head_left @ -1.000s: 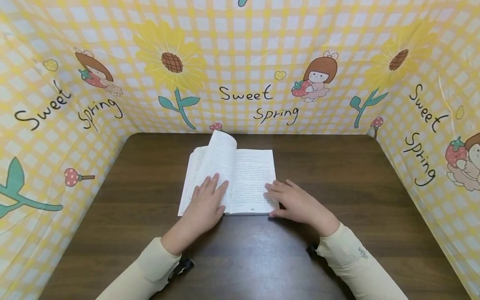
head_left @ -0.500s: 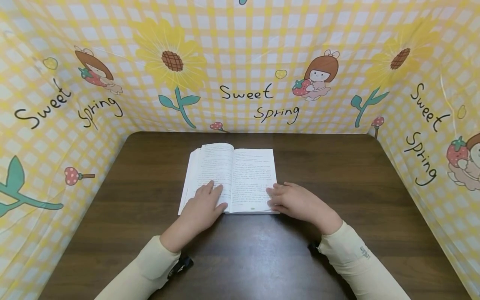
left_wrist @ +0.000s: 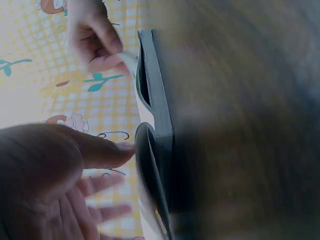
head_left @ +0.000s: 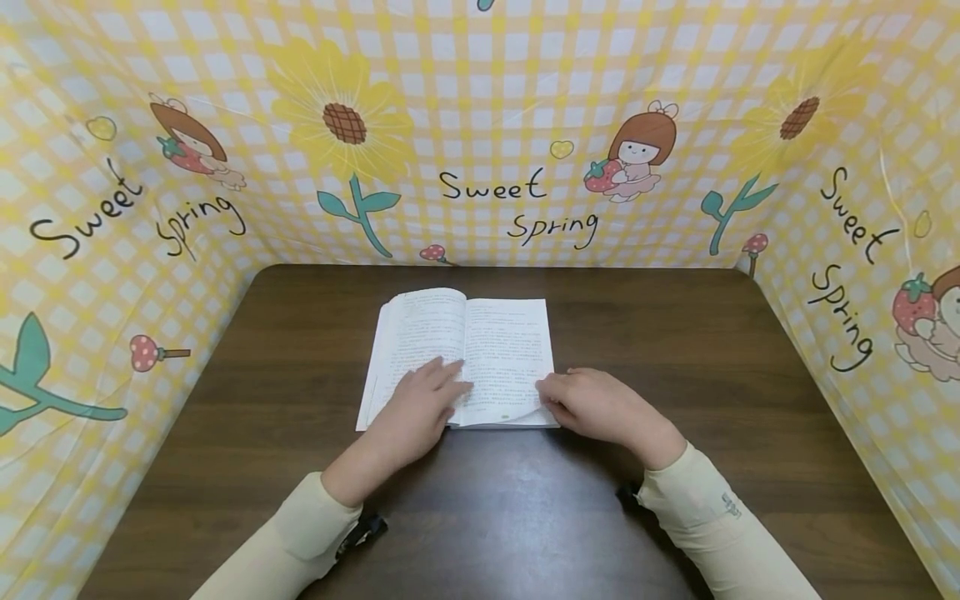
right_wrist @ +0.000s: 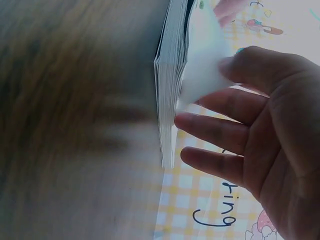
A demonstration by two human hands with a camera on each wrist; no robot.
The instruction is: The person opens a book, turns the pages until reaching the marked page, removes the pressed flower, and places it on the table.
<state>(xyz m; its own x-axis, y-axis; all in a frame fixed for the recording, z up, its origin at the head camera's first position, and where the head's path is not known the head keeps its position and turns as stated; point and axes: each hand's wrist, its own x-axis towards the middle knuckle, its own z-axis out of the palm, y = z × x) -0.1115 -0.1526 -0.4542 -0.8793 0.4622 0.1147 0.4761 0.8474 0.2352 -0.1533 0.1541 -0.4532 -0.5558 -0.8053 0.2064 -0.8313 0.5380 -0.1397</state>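
An open paperback book (head_left: pixel 442 333) lies on the dark wood-grain tabletop (head_left: pixel 667 333), between the two hands. A second ago one leaf stood up in a curl above its left side; now that leaf lies down on the left-hand page (head_left: pixel 429 321). The left hand (head_left: pixel 416 408) rests over this page with its fingers loosely extended, and its fingertips, which lay short of the gutter half a second ago, now reach across it. The right hand (head_left: pixel 596 404), spread at the book's edge a second ago, now pinches the lower outer corner of the right-hand page (head_left: pixel 502 350) between thumb and forefinger; the corner bends up from the pages below, and the other fingers stretch beside the page edges in the right wrist view.

Both pages carry rows of small print, too fine to read, with a little green mark (head_left: pixel 504 417) at the foot of the right one. The checked cloth backdrop (head_left: pixel 480 83) reads "Sweet Spring" three times, among sunflowers (head_left: pixel 343 123) and girls hugging strawberries (head_left: pixel 633 154). Grey lettering (head_left: pixel 731 505) on the right sleeve (head_left: pixel 693 492) is illegible.
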